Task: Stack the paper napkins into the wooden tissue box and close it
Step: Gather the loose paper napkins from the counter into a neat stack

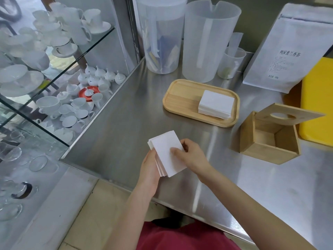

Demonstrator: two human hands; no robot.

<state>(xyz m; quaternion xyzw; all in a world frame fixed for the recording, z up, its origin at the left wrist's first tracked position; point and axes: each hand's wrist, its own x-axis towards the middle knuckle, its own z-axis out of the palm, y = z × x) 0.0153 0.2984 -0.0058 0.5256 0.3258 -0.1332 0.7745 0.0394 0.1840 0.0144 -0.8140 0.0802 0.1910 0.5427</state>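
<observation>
Head view: the only legible writing is on the white pouch [288,49] at the back right, with dark Chinese characters mid-panel; the smaller lines under them are too fine to read.

You hold a napkin stack [167,153] above the near table [126,127] edge. Your left hand [150,170] cups it from below and from the left side. Your right hand [191,153] pinches its right edge, thumb on top, fingers closed on the paper. The sheets are white, dimpled and rectangular, and fanned slightly at the lower left.

A second stack [215,103] lies squared on the right end of the tray [180,98], which is light wood with rounded corners and a raised rim.

The box [268,139] stands right of your hands, well apart. It is plain light wood, square, and no paper shows inside. Its lid [288,112] is tipped up at the back and has an oval slot.

The table is brushed steel. Two frosted plastic jugs [209,42] stand behind the tray; their contents are blurred. A yellow item [319,98] is cut off at the right edge. The white cups [48,103] behind the glass at left are soft and hard to make out.
</observation>
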